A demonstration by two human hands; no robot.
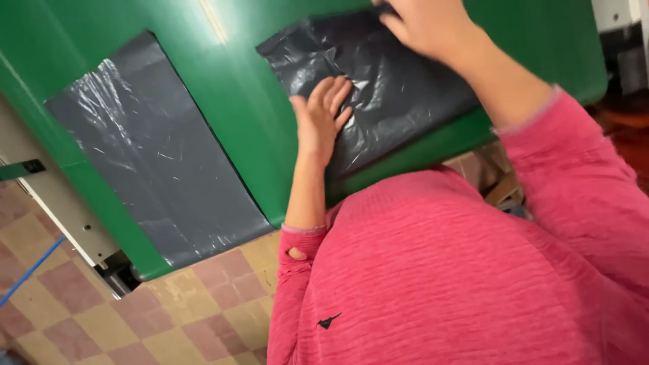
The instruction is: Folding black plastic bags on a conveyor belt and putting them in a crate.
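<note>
Head view: two hands on a dark plastic bag [399, 88].
Left hand [323, 116] presses flat, fingers together; right hand [426, 23] grips the bag's far edge on the green table [236, 101].

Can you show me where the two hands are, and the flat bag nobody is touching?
Left hand [323, 116], head view: back of the hand, flat on the crinkled bag [399, 81].
Right hand [426, 23], head view: knuckles, at that bag's top edge.
Flat bag [152, 155], head view: its middle, on the green table [236, 88].

Green table [230, 88], dark grey plastic bags [399, 88], pink sweater [439, 270], tan-and-brown checkered floor [203, 311]
</note>
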